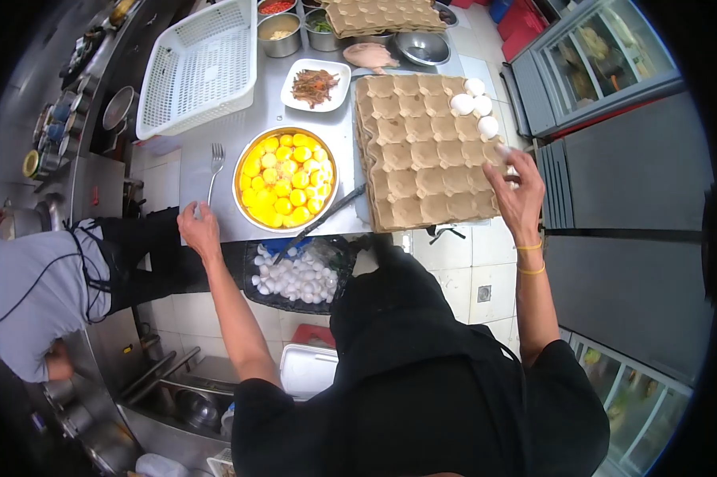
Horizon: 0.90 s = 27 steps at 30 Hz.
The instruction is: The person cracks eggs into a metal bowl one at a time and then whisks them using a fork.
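Note:
My left hand (199, 230) is at the table's front edge, its fingertips closed on the handle end of a fork (217, 159) whose tines point away from me. To the right of the fork stands a round metal bowl (237, 184) full of cracked eggs, with many whole yolks (283, 181). My right hand (519, 195) is at the right edge of a stacked cardboard egg tray (422, 159), fingers curled around a white egg (512, 171) that they partly hide. Several more white eggs (487, 126) sit in the tray's far right cups; most of its other cups hold nothing.
A black bag of eggshells (295, 277) hangs open below the table edge. Behind the bowl are a plate of brown strips (314, 87), a white plastic basket (195, 71) and metal pots (279, 36). Another person (40, 286) stands at left; fridges (613, 159) line the right.

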### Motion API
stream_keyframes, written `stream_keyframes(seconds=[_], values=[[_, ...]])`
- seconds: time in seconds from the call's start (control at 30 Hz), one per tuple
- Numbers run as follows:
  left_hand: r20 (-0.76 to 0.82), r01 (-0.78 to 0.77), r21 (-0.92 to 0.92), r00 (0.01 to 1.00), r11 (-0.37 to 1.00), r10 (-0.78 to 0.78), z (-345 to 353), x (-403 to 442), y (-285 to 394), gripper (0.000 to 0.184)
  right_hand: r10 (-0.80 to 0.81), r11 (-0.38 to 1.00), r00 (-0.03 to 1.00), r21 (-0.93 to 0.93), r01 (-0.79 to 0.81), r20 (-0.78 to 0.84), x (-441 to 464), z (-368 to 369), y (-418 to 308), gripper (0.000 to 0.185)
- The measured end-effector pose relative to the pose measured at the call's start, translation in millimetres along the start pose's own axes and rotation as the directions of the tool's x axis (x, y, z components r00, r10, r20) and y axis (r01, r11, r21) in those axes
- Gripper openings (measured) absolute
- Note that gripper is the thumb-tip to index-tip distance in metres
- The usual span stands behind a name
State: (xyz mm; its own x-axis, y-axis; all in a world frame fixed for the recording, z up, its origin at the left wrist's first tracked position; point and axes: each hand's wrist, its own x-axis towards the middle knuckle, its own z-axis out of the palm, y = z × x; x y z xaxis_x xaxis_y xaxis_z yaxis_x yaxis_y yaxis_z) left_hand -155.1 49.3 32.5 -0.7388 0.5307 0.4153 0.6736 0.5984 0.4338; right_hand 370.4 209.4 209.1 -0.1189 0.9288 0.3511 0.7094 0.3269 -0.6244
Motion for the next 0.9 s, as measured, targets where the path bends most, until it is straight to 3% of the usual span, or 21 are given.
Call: stream_keyframes(seconds=[0.03,0.1,0.17,0.23,0.27,0.4,0.5,0.6,0.67,0.8,0.9], values=[[-0.008,0.063,-0.059,0.998,0.996,-0.064,-13,-5,10,0.026,-0.010,1.000,0.999,0.006,0.010,0.047,17,5,-14,0.038],[-0.023,0.186,-0.186,0.981,0.965,-0.193,-36,-24,34,0.028,-0.224,0.974,0.966,0.062,0.217,0.130,62,33,-31,0.034],[-0.052,0.233,-0.241,0.966,0.942,-0.253,-51,-53,51,0.023,-0.397,0.918,0.882,0.126,0.376,0.254,118,75,-42,0.029],[-0.141,0.160,-0.361,0.964,0.919,-0.224,-55,-92,54,0.021,-0.470,0.880,0.794,0.131,0.457,0.385,171,129,-52,0.026],[-0.120,0.207,-0.331,0.958,0.921,-0.259,-61,-113,58,0.021,-0.525,0.834,0.718,0.109,0.540,0.458,195,153,-56,0.026],[0.034,0.555,-0.194,0.828,0.809,-0.560,-74,-211,70,0.024,-0.437,0.759,0.531,-0.019,0.651,0.726,251,252,-49,0.031],[0.183,0.724,-0.090,0.688,0.684,-0.703,-79,-278,87,0.026,-0.562,0.626,0.350,0.109,0.772,0.750,269,317,-27,0.032],[0.222,0.852,-0.006,0.512,0.524,-0.830,-75,-353,100,0.026,-0.473,0.570,0.239,0.088,0.817,0.848,270,327,-35,0.032],[0.239,0.900,0.010,0.421,0.435,-0.875,-65,-407,100,0.025,-0.510,0.573,0.237,0.121,0.811,0.827,271,341,-29,0.032],[0.256,0.973,-0.011,0.227,0.233,-0.940,-61,-437,143,0.024,-0.523,0.603,0.282,0.115,0.790,0.805,267,355,-22,0.032],[0.323,0.989,-0.061,0.144,0.132,-0.935,-55,-478,143,0.025,-0.515,0.627,0.313,0.101,0.773,0.798,266,360,-15,0.029]])
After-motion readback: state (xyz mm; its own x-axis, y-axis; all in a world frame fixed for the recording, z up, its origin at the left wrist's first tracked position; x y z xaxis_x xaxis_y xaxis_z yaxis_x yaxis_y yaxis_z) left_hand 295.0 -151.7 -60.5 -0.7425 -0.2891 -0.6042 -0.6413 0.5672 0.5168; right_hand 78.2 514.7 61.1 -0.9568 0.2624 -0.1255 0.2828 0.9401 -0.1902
